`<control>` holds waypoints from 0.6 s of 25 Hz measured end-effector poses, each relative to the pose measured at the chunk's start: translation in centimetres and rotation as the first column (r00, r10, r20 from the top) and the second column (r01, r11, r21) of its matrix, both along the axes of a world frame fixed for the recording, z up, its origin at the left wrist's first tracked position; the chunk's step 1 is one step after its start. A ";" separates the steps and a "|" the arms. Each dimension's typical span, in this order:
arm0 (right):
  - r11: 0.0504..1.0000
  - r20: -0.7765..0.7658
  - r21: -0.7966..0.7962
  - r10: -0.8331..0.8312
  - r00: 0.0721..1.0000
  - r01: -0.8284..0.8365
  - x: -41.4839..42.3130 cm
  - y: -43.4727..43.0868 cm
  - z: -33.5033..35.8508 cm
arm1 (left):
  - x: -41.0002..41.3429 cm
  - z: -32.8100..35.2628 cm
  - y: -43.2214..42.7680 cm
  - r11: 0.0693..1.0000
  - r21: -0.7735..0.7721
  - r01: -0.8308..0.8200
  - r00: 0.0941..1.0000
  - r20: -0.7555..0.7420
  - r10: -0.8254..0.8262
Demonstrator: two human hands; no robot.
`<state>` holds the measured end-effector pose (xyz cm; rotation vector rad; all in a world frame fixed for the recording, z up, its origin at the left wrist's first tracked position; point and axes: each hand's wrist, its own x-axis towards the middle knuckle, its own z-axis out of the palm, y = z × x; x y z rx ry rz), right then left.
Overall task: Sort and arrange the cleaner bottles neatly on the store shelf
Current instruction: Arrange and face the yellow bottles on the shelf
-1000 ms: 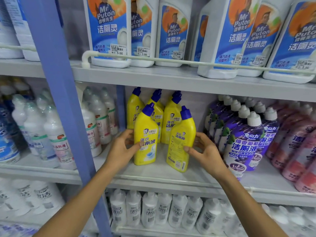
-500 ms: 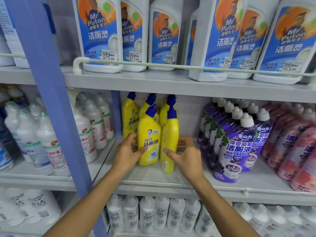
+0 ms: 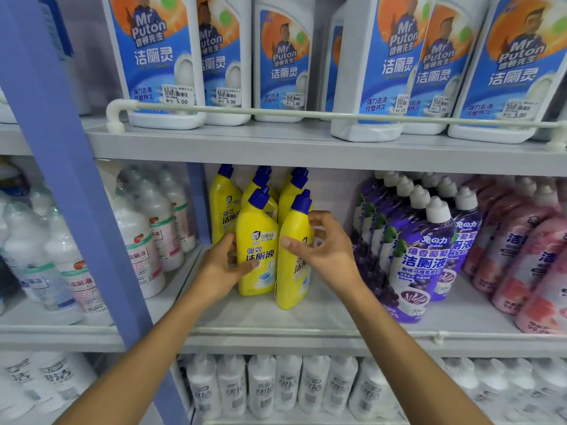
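Bottle (image 3: 293, 256), upright and turned sideways, clasped by right hand (image 3: 326, 251); left hand (image 3: 222, 268) grasps its label-forward neighbour (image 3: 256, 250).

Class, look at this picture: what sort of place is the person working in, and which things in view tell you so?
Most likely a shop's cleaning-products aisle: tiered metal shelves with a guard rail, price stickers on the big white bottles, and rows of identical yellow bottles.
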<state>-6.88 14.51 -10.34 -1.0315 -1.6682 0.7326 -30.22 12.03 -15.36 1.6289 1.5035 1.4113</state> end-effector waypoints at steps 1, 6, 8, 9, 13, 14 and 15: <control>0.995 0.035 0.044 -0.096 0.995 0.094 -0.3 -0.4 -0.2 | -0.2 0.0 0.0 1.000 0.001 -0.005 1.000 -0.004 0.005; 0.996 0.016 -0.080 0.041 0.999 -0.040 1.0 -0.7 -3.0 | -0.3 -2.0 -0.7 0.992 0.074 -0.101 0.994 -0.030 0.103; 0.997 0.027 -0.071 -0.015 1.000 0.017 1.1 -0.2 -3.7 | -0.6 -2.4 -0.4 0.994 0.078 -0.079 0.996 -0.027 0.081; 0.996 0.024 -0.060 -0.062 0.998 0.063 0.9 0.1 -3.7 | -0.7 -2.4 -0.2 0.995 0.076 -0.063 0.998 -0.021 0.065; 0.982 0.032 -0.064 -0.175 0.984 0.177 -0.4 1.9 -3.5 | -0.9 -2.3 0.9 0.996 0.078 -0.043 0.999 0.026 0.041; 0.980 0.037 -0.062 -0.185 0.982 0.187 -0.7 2.7 -3.7 | -0.9 -2.2 1.2 0.996 0.075 -0.043 0.998 0.045 0.040; 0.978 0.049 -0.053 -0.197 0.979 0.200 -0.8 3.4 -3.9 | -1.0 -2.3 1.6 0.996 0.074 -0.040 0.997 0.065 0.035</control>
